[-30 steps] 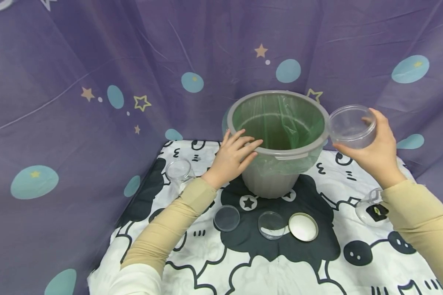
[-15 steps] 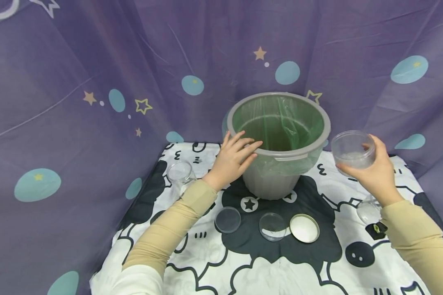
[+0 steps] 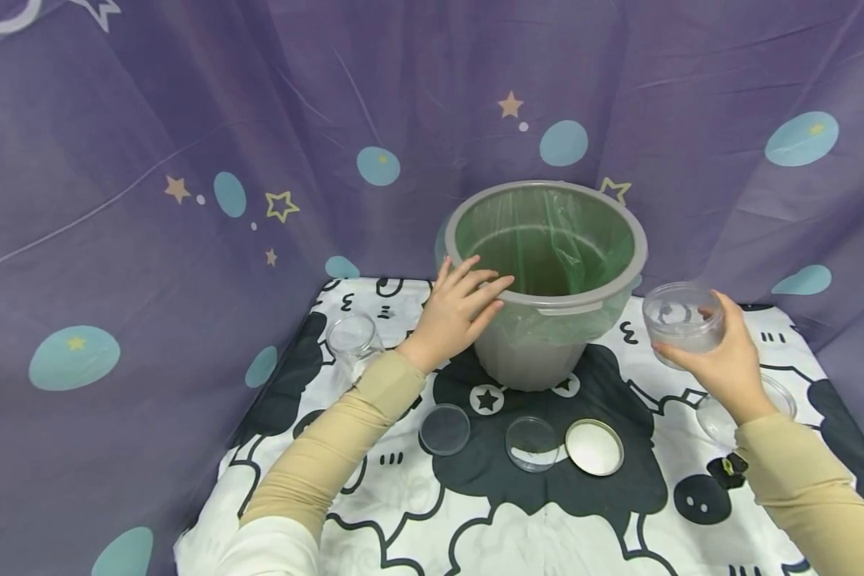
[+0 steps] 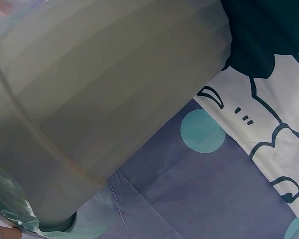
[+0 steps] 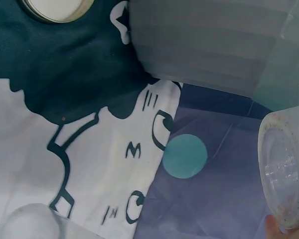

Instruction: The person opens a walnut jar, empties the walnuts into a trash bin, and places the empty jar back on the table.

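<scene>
A grey trash bin (image 3: 529,360) lined with a green plastic bag (image 3: 569,232) stands upright at the back of the cloth-covered table. My left hand (image 3: 450,312) rests on its near-left rim, fingers spread and fairly straight over the edge. In the left wrist view the bin's wall (image 4: 114,89) fills much of the frame, with only bits of fingers showing. To the right of the bin, my right hand (image 3: 723,356) holds a clear plastic jar (image 3: 680,320) without a lid by its side. The right wrist view shows the jar's bottom (image 5: 284,174), with faint specks.
Before the bin lie a translucent lid (image 3: 444,430), a clear lid (image 3: 533,444) and a white lid (image 3: 594,448) with a gold rim. One clear jar (image 3: 353,336) stands at left; another (image 3: 716,416) is partly behind my right wrist. A purple curtain (image 3: 295,96) hangs behind.
My right hand has lowered the jar from beside the bin's rim toward the table. The left hand stays on the rim.
</scene>
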`<state>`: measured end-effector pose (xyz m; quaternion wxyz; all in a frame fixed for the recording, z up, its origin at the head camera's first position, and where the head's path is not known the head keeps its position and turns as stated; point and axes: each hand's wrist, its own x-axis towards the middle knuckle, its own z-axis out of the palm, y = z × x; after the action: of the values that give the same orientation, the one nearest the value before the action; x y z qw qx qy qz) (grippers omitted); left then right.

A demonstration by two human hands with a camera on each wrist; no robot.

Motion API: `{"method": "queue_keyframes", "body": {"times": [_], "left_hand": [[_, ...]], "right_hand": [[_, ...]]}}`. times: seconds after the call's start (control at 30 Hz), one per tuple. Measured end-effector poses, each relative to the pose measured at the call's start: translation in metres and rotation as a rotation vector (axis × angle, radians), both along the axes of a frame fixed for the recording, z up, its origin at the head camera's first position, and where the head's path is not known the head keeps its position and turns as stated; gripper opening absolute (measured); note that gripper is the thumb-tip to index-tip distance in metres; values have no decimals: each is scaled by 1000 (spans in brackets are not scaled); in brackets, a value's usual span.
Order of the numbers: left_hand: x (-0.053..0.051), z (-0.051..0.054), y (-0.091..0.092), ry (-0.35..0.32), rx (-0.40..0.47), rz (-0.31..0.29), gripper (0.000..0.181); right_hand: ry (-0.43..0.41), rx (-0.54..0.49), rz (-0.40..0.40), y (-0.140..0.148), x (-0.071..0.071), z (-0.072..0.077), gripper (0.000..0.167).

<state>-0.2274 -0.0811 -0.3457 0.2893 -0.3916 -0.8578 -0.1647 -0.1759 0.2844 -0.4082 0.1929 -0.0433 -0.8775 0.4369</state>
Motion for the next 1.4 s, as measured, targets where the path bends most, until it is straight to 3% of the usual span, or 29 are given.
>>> {"method": "queue_keyframes", "body": {"times": [0.27,0.67,0.93,1.17,1.4], "left_hand": [[1,0,0,12,5,0,34],[0,-1,2,6,2,-5,34],[0,-2,1,10,15,-4,35],[0,-3,2,12,24,-3,35],[-1,-5,3,23,38,-8,35]], "right_hand": [[-26,0,28,-3,6,-21,101],[-168,-24,31,5,6,-69,103],[-207,-18,61,6,-4,-85,104],[-311,24,63,11,-11,-98,109],[-312,59,87,7,-19,-98,107]]}}
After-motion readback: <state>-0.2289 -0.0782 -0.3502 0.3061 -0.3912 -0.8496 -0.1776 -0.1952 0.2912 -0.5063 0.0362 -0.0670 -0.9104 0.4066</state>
